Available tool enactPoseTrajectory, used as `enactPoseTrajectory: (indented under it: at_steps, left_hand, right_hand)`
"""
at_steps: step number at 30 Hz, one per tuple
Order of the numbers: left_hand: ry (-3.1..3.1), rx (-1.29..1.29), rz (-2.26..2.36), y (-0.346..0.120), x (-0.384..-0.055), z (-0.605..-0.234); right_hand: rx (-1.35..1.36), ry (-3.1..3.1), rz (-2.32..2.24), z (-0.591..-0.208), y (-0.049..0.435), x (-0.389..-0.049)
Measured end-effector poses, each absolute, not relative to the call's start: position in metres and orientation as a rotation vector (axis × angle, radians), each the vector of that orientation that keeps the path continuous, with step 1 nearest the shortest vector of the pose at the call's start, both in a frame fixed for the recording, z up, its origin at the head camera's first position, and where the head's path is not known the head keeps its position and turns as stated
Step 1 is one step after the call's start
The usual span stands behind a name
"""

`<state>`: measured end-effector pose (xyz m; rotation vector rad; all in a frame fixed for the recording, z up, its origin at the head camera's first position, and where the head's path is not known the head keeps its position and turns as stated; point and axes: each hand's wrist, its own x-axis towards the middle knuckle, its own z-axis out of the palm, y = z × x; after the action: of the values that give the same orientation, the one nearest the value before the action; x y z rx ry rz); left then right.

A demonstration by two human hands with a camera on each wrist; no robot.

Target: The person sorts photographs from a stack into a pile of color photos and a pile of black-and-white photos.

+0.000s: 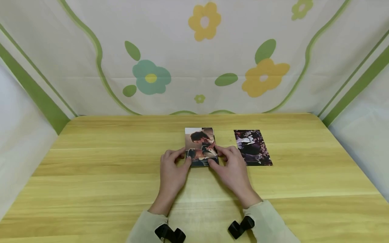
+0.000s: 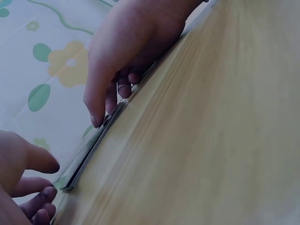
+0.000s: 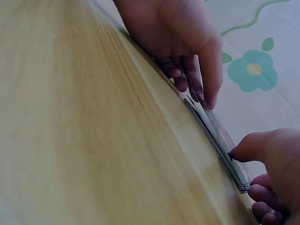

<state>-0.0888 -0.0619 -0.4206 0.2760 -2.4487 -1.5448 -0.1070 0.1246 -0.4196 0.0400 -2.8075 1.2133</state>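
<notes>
A thin stack of photo cards [image 1: 200,143] lies on the table, its top card picturing a dark-haired person. My left hand [image 1: 173,165] holds the stack's left side, thumb at the near left corner. On the opposite side my right hand [image 1: 232,168] grips the edge, with its thumb over the near right corner. Seen edge-on in the right wrist view, the stack [image 3: 218,145] shows several layers, the top one slightly lifted from those below. There the right thumb presses near one end and the left hand [image 3: 180,42] pinches the other.
A single dark photo card [image 1: 253,148] of a crowd lies to the right, partly behind the right hand. The wooden table [image 1: 106,175] ends at a flowered white curtain [image 1: 182,50]. Black wrist devices [image 1: 241,227] sit at both sleeve cuffs.
</notes>
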Motion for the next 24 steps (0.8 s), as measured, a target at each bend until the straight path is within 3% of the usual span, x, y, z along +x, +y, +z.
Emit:
enactPoseTrajectory:
  at_steps: [12,24]
  left_hand:
    - [-2.29,0.334,-1.711,-0.065,-0.083,-0.414]
    - [-2.256,0.412,-1.866,-0.057,-0.083,-0.384]
  right_hand:
    - [-0.015,-2.73,1.378,-0.418,0.12,-0.1]
    - [0.011,-2.554,1.523,-0.398,0.127,-0.101]
